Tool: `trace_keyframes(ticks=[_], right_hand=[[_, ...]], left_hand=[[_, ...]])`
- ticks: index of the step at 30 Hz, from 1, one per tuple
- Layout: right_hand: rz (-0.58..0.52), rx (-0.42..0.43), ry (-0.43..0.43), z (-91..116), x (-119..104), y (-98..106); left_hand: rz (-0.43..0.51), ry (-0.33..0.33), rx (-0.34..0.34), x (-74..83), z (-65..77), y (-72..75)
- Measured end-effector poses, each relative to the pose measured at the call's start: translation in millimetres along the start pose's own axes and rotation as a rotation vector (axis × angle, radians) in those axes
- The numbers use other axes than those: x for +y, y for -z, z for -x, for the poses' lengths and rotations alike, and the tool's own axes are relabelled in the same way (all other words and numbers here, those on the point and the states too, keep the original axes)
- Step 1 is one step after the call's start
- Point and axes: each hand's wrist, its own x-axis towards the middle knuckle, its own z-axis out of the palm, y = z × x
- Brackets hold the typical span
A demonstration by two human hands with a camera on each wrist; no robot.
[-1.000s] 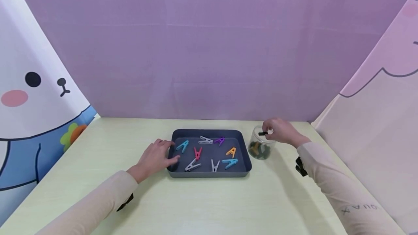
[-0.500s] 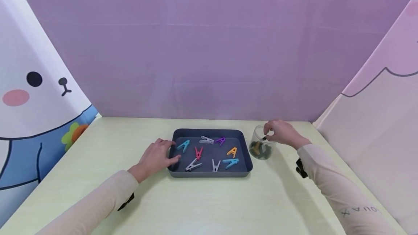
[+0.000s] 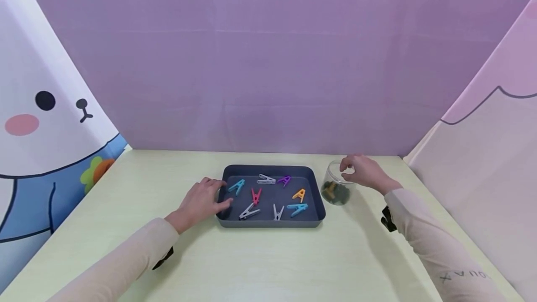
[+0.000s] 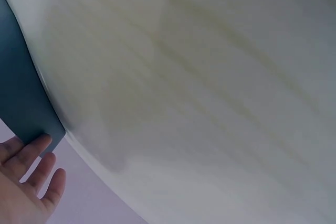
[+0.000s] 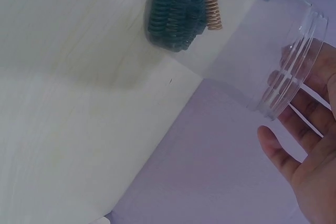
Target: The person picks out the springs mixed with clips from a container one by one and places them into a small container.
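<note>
Beside the left wall of a dark grey tray (image 3: pixel 268 223) is my left hand (image 3: pixel 200 203), its fingers against the wall and the thumb reaching over the rim. Spread fingers touch the tray's outer side (image 4: pixel 21 77) in the left wrist view. Inside the tray lie several small plastic clothespins: a red one (image 3: pixel 256 196), an orange one (image 3: pixel 299 194), a purple one (image 3: pixel 284 181), and blue and pale grey ones. To the right, a clear jar (image 3: pixel 336 183) holds dark green coils (image 5: pixel 176 17) and copper-coloured ones (image 5: pixel 212 3). My right hand (image 3: pixel 366 171) is at its mouth, nothing showing between the fingers.
The pale wooden table (image 3: pixel 268 264) carries the tray and jar. Behind it rises a purple cloth backdrop (image 3: pixel 268 83). Cartoon-printed panels stand at the left (image 3: pixel 54 153) and right (image 3: pixel 491 162).
A short dark piece pinched in my right hand has gone down through the jar's mouth, and the fingers no longer hold it. My left hand stays at the tray.
</note>
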Motion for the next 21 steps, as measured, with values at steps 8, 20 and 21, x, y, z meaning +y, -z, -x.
trace_keyframes(ticks=[8,20,21], right_hand=[[-0.051,0.101,0.070,4.1,3.7,-4.3],[-0.072,0.069,-0.067,6.6,2.6,1.7],[-0.073,0.078,-0.075,7.4,2.4,3.7]], left_hand=[[-0.016,-0.010,-0.001,0.9,0.1,0.4],[0.128,-0.003,0.104,-2.1,0.1,5.7],[0.133,0.001,0.106,-2.4,0.1,7.5]])
